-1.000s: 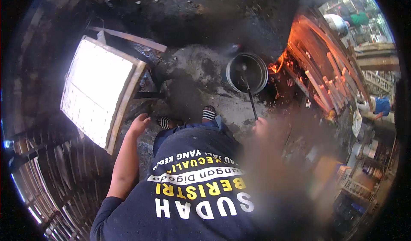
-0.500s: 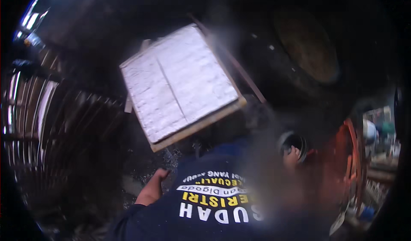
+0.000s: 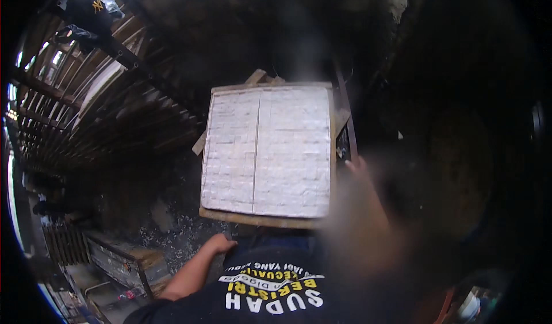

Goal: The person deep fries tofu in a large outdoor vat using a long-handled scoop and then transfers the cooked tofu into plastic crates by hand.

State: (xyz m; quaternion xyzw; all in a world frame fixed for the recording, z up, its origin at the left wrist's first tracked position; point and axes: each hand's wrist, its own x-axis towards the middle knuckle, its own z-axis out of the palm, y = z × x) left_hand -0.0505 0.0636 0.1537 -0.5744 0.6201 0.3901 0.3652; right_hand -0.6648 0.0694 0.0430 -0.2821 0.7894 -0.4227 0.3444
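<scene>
In front of me lies a square white panel (image 3: 293, 151) with a woven-looking surface and a dark seam down it, on a wooden board (image 3: 259, 218). Along its right side runs a thin reddish-brown stick (image 3: 347, 111). At the stick's near end is my right hand (image 3: 357, 164), its fingers bent around it; haze blurs the rest of that hand and forearm. My left hand (image 3: 218, 244) rests by my dark shirt (image 3: 270, 289), below the panel's near left corner. Its fingers look curled, partly hidden, with nothing seen in them.
Wooden pieces (image 3: 256, 77) stick out beneath the board. Pale scraps (image 3: 184, 240) litter the dark floor at left. A wooden bench-like frame (image 3: 118, 255) stands at lower left, and a slatted wall (image 3: 98, 88) rises behind. A large round shape (image 3: 460, 169) shows dimly at right.
My view has swung, so the panel now appears nearly square-on. My right hand, earlier at a dark round object at lower right, is now at the stick. My left hand stays near my body.
</scene>
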